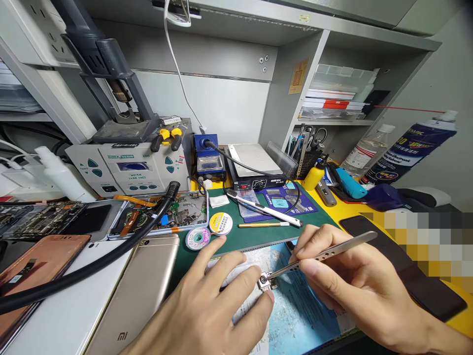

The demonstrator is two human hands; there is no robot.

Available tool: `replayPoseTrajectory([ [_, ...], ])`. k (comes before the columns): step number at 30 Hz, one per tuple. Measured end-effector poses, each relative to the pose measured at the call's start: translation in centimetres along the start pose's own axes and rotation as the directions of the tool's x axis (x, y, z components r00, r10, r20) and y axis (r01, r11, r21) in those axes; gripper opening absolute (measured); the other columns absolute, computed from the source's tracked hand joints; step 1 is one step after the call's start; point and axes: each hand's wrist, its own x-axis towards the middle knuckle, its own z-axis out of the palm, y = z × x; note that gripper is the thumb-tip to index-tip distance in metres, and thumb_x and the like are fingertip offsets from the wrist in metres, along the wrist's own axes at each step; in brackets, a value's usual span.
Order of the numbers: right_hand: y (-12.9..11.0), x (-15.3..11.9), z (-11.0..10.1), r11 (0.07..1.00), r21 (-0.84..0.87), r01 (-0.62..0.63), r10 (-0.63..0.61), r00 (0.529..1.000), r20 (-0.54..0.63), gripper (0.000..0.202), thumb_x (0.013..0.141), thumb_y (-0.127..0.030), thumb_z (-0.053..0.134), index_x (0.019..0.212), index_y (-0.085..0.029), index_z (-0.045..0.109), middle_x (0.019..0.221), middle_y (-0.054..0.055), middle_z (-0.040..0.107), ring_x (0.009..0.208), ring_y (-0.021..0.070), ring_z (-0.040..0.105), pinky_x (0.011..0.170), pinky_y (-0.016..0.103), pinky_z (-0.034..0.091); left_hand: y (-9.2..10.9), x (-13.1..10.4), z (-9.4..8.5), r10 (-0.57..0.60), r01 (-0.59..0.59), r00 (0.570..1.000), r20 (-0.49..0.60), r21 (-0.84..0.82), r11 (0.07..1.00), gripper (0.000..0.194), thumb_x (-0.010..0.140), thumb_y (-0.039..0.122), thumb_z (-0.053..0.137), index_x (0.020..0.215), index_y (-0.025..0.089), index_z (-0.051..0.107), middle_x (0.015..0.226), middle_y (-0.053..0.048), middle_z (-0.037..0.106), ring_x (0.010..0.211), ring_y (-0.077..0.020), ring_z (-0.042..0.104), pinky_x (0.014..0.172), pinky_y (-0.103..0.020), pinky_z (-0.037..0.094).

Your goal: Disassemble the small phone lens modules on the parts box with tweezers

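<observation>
My right hand (343, 281) is closed around silver tweezers (332, 250) with a row of holes along the shank. Their tips reach down to a tiny square part (264, 280) with a dark round lens, which looks like a phone camera module. My left hand (218, 296) spreads its fingers over the mat just left of that part. Two of its fingertips come close on either side, and whether they touch it I cannot tell. Beneath lies a worn blue and white work pad (291, 315) with faint print.
Behind the hands are a solder reel (198, 238), a round tin (220, 224), a brush (263, 225) and a white pen-like tool (266, 209). A black hose (111, 264) crosses several phones at left. A dark phone (402, 266) lies right. A hot-air station (129, 170) stands back left.
</observation>
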Motion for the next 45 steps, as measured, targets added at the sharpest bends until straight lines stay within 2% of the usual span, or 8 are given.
replayPoseTrajectory([
  [3,0.07,-0.01,-0.02,1.0,0.015,-0.023,0.023,1.0,0.004,0.01,0.102,-0.022,0.059,0.095,-0.025,0.066,0.092,0.004,0.054,0.085,0.0176,0.054,0.042,0.018,0.038,-0.07,0.02,0.06,-0.003,0.003,1.0,0.007,0.0,1.0,0.021,0.095,0.013,0.051,0.098,0.019,0.072,0.101,-0.006,0.071,0.1,-0.0258,0.06,0.113,-0.059,0.034],
  [7,0.15,-0.02,-0.11,1.0,-0.007,-0.001,0.001,1.0,-0.009,0.011,0.101,-0.021,0.06,0.092,-0.025,0.066,0.09,0.004,0.055,0.083,0.0178,0.052,0.05,0.02,0.043,-0.06,0.09,0.01,0.002,-0.002,1.0,-0.003,0.014,1.0,0.018,0.093,0.013,0.054,0.096,0.019,0.072,0.1,-0.005,0.071,0.099,-0.0251,0.061,0.113,-0.058,0.035],
  [11,0.06,-0.07,-0.09,1.0,0.024,-0.017,0.017,1.0,0.004,0.009,0.1,-0.022,0.061,0.094,-0.025,0.066,0.092,0.004,0.055,0.084,0.0187,0.053,0.045,0.02,0.04,0.03,0.11,-0.08,0.003,-0.003,1.0,0.001,0.018,1.0,0.018,0.093,0.014,0.055,0.096,0.019,0.072,0.1,-0.005,0.07,0.099,-0.0252,0.061,0.111,-0.058,0.037],
  [16,0.06,-0.11,-0.09,1.0,0.022,-0.013,0.013,1.0,0.003,0.009,0.101,-0.022,0.059,0.097,-0.025,0.066,0.089,0.002,0.054,0.062,0.0124,0.047,0.043,0.021,0.04,0.06,0.02,-0.14,0.002,-0.002,1.0,0.002,0.021,1.0,0.017,0.092,0.014,0.056,0.096,0.019,0.071,0.1,-0.005,0.07,0.099,-0.025,0.061,0.112,-0.058,0.036],
  [24,0.19,-0.1,-0.35,1.0,0.007,-0.024,0.024,1.0,-0.002,0.009,0.103,-0.023,0.058,0.097,-0.024,0.064,0.086,0.0,0.053,0.055,0.0089,0.045,0.042,0.023,0.038,-0.05,0.1,-0.04,0.009,-0.009,1.0,0.003,0.022,1.0,0.015,0.091,0.013,0.058,0.097,0.019,0.071,0.1,-0.005,0.071,0.098,-0.0251,0.061,0.113,-0.058,0.036],
  [35,0.13,-0.04,-0.33,0.998,-0.057,0.035,-0.037,0.999,-0.031,0.013,0.101,-0.02,0.06,0.089,-0.024,0.066,0.084,0.001,0.057,0.071,0.0155,0.05,0.059,0.027,0.045,-0.05,0.06,-0.13,0.009,-0.009,1.0,0.007,0.026,1.0,0.016,0.091,0.014,0.057,0.097,0.019,0.071,0.099,-0.005,0.07,0.097,-0.0247,0.061,0.111,-0.058,0.038],
  [40,0.13,-0.06,-0.28,1.0,-0.024,0.01,-0.01,1.0,-0.028,0.011,0.101,-0.02,0.06,0.094,-0.025,0.067,0.087,0.002,0.055,0.076,0.016,0.054,0.049,0.024,0.041,-0.05,0.16,-0.09,0.011,-0.011,1.0,0.0,0.024,1.0,0.015,0.092,0.015,0.057,0.097,0.019,0.071,0.097,-0.005,0.07,0.097,-0.0238,0.061,0.112,-0.058,0.038],
  [45,0.08,-0.07,-0.17,0.999,-0.022,0.035,-0.036,0.999,-0.031,0.015,0.1,-0.019,0.061,0.089,-0.026,0.068,0.092,0.003,0.058,0.083,0.0173,0.054,0.051,0.023,0.043,-0.02,0.14,-0.15,0.011,-0.011,1.0,-0.006,0.018,1.0,0.015,0.092,0.014,0.057,0.098,0.019,0.071,0.097,-0.005,0.07,0.097,-0.0243,0.061,0.112,-0.057,0.038],
])
